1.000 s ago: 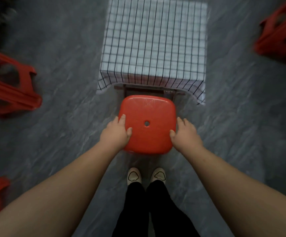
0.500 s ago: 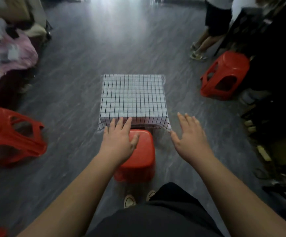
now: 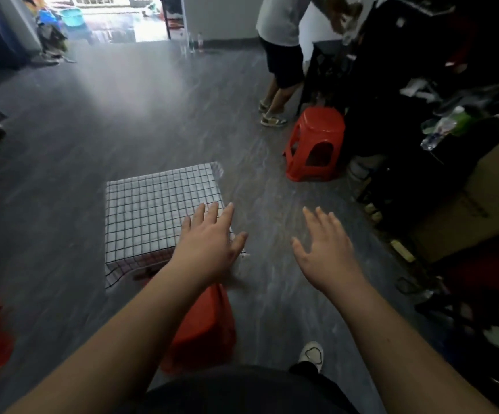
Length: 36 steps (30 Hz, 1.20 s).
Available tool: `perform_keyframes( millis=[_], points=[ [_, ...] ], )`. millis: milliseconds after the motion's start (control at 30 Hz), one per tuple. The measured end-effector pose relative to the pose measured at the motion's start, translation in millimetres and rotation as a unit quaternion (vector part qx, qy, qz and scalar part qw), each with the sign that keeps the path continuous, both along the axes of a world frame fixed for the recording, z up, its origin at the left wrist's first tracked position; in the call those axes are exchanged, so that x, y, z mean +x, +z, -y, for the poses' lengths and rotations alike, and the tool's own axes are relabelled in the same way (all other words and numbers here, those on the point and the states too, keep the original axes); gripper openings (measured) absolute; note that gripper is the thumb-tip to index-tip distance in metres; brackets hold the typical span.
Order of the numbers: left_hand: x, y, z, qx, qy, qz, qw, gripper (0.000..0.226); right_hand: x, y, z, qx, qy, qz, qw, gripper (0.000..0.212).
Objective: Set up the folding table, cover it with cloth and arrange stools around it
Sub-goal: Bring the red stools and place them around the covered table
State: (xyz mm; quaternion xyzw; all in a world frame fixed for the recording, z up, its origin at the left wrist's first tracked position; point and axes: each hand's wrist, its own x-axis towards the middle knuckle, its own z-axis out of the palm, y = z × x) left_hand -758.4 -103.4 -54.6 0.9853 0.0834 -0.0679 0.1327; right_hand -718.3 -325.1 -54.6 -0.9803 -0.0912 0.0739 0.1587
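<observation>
Arranging seating: left hand (image 3: 209, 249) and right hand (image 3: 326, 249) hover, each grip slack and empty; next, fetch the upper-right stool (image 3: 317, 144).

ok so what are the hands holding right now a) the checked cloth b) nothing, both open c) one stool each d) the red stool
b: the left hand and the right hand both have their fingers spread with nothing in them, and the nearest red stool stands on the floor below the left forearm.
</observation>
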Motion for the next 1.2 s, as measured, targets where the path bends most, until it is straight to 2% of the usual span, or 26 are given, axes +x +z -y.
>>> perform_keyframes(
  millis=[300, 533, 833, 1200],
  points=[
    [164, -7, 168, -0.007, -0.075, -0.011, 0.997, 0.074, 125, -1, 167, 0.009, -0.066, -0.018, 0.998, 0.071],
    [266, -13, 247, -0.027, -0.068, -0.012, 0.997, 0.073, 218, -5, 251, -0.012, -0.059, -0.035, 0.998, 0.072],
    [389, -45, 242, -0.005, -0.047, -0.044, 0.998, 0.074, 362, -29, 244, -0.014, -0.028, -0.063, 0.998, 0.071],
    [643, -68, 181, -0.007, -0.059, -0.064, 0.996, 0.073, 614, -49, 183, -0.038, -0.021, -0.082, 0.996, 0.072]
  ],
)
